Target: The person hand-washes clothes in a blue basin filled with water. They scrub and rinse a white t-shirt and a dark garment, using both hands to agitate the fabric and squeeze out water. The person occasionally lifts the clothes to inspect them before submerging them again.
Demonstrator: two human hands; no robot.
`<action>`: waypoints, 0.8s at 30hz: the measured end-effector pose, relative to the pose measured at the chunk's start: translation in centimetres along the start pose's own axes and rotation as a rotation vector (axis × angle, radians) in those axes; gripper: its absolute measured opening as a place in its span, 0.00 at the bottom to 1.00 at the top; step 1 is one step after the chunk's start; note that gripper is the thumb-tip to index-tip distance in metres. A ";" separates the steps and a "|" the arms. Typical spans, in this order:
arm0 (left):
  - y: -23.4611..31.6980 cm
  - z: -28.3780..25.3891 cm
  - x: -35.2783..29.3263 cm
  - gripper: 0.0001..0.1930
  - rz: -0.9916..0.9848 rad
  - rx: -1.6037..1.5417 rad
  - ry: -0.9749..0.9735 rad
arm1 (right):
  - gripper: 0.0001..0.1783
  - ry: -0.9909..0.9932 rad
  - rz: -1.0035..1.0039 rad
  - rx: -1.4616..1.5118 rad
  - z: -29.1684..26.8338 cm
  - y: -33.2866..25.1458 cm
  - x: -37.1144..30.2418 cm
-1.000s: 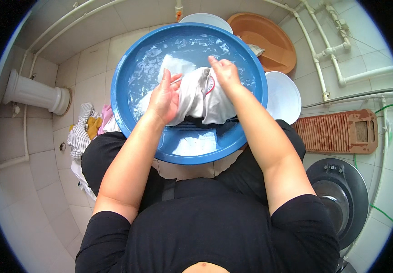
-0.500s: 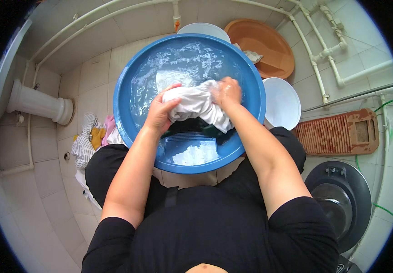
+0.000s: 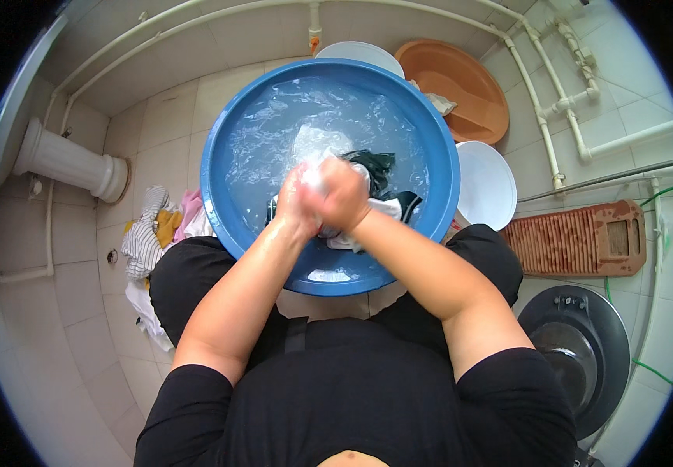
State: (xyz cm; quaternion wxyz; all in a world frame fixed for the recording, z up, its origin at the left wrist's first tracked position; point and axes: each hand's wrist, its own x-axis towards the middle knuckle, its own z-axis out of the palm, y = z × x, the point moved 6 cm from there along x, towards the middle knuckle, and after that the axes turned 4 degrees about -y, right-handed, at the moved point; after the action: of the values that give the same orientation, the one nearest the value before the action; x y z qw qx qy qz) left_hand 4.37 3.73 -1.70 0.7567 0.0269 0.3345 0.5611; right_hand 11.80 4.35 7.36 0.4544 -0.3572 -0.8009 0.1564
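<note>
A big round blue tub (image 3: 451, 183) full of water stands between my knees. Over its middle, my left hand (image 3: 296, 204) and my right hand (image 3: 341, 194) are pressed together, both closed on a wet white garment (image 3: 319, 143). Part of that cloth shows between the fingers, and a pale piece spreads in the water just beyond them. Dark green cloth (image 3: 379, 167) floats right of my hands, with white cloth with dark edging (image 3: 389, 207) nearer to me. The right hand is slightly smeared by motion. How the cloth folds inside my grip is hidden.
Clothes (image 3: 149, 241) lie piled on the floor at left, near a white pedestal (image 3: 79, 165). An orange basin (image 3: 461, 86) and white basins (image 3: 486, 185) stand beyond and right of the tub. A brown washboard (image 3: 574, 240) and a dark round lid-like object (image 3: 585, 358) are at right.
My hands have come together near the tub's middle, the cloth bunched between them instead of stretched out. Dark green and white cloth now shows at the right of my hands.
</note>
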 end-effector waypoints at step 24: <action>-0.7 0.0 0.8 0.21 -0.198 -0.316 -0.398 | 0.13 -0.041 0.003 0.096 1.5 -1.3 -0.4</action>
State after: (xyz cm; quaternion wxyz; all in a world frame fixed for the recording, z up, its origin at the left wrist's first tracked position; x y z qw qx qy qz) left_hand 5.05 4.16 -2.36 0.8535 -0.0143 0.0885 0.5133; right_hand 10.09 3.28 7.06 0.4542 -0.3329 -0.8011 0.2026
